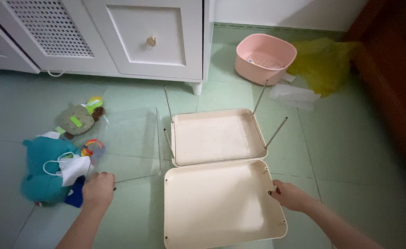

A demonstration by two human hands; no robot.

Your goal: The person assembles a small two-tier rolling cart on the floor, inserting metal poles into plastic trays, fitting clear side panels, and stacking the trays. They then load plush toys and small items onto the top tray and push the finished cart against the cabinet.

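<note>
Head view, looking down at a pale green tiled floor [350, 152].

Right hand [288, 195]: fingers curled onto the right rim of the near cream tray [217, 207], gripping its edge. That tray lies flat, near centre, hollow side up.

Left hand [98, 189]: fist-like, knuckles up, resting at the near-left corner of a clear plastic sheet [129, 143] lying flat on the floor. Cannot tell whether the fingers actually pinch the sheet or only touch it.

Just beyond the near tray, touching its far rim: a second cream tray [217, 136] with four thin metal rods [276, 132] standing up at its corners, tilted outward.

Left of the sheet: a teal plush toy [39, 170] with a white face mask [71, 167] draped on it, a grey-green round plush [76, 120], a colourful ring toy [92, 148].

Far: a white cabinet [152, 37] with a brass knob, a pink basin [264, 57], a yellow plastic bag [320, 62], white paper [295, 96] beside it.
</note>
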